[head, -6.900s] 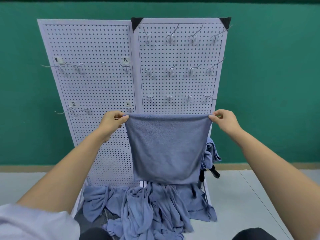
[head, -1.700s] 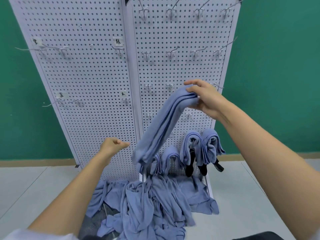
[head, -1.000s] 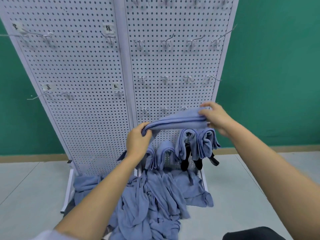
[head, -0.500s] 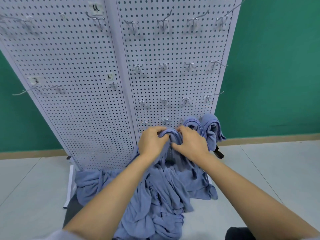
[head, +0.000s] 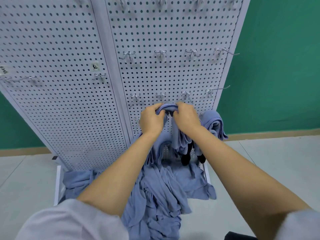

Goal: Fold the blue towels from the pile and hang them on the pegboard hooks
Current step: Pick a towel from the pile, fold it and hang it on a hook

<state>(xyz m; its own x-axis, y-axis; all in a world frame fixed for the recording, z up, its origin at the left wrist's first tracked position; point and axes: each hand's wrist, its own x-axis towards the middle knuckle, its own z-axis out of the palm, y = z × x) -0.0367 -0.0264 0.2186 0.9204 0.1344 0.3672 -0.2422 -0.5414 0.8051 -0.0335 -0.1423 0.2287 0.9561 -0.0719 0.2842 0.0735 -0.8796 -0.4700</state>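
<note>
Both hands grip one folded blue towel draped over a low hook on the white pegboard. My left hand holds its left side and my right hand holds its right side, fingers curled round the fold. The hook under the towel is hidden. Another folded blue towel hangs just to the right, and more hang below my wrists. The pile of loose blue towels lies on the floor at the board's foot.
Rows of bare metal hooks stick out of the right panel above my hands. The left panel carries a few hooks and paper labels. Black clips hang under the towels. A green wall stands behind, grey floor around.
I folded the spread towel into a strip, brought it down to the low hook row with both hands, and now hold it bent over a hook. The camera has moved closer.
</note>
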